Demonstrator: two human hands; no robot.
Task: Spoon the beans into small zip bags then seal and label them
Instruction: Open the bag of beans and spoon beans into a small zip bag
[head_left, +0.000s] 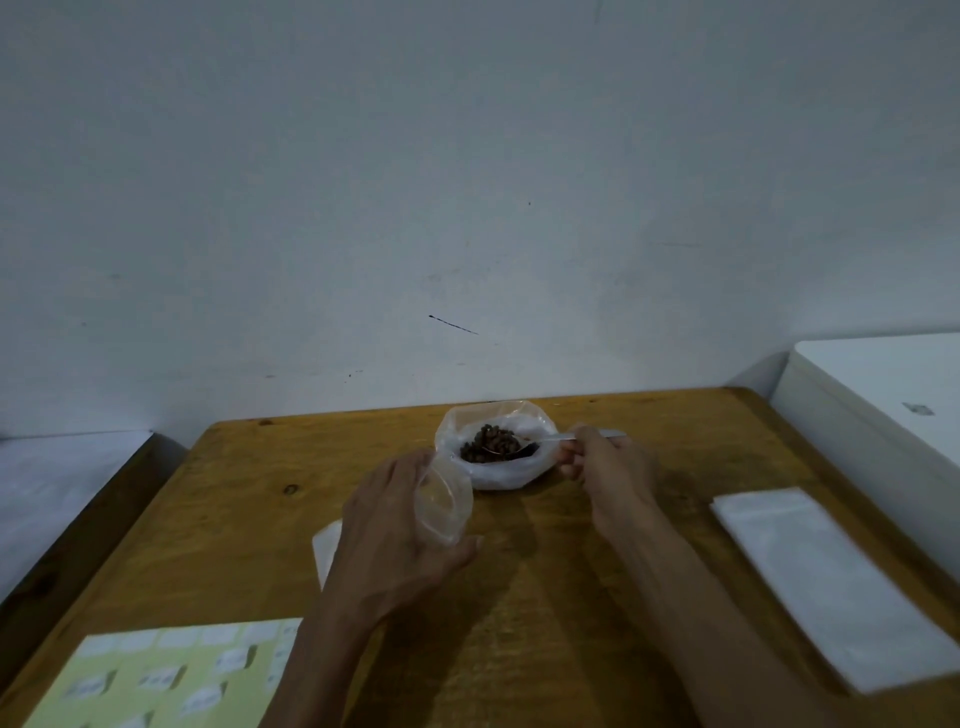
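L hand grips a zip bag, fingers curled round it, mouth up just beside the beans, prob. so the transfer is short. R hand pinches the spoon handle, fingers closed; bowl lies in the beans, left of the fingertips. Both wrists angled inward, forearms over the table.

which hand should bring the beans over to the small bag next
Right. The right hand already grips the spoon, its bowl in the beans; the left hand is busy holding the small zip bag.
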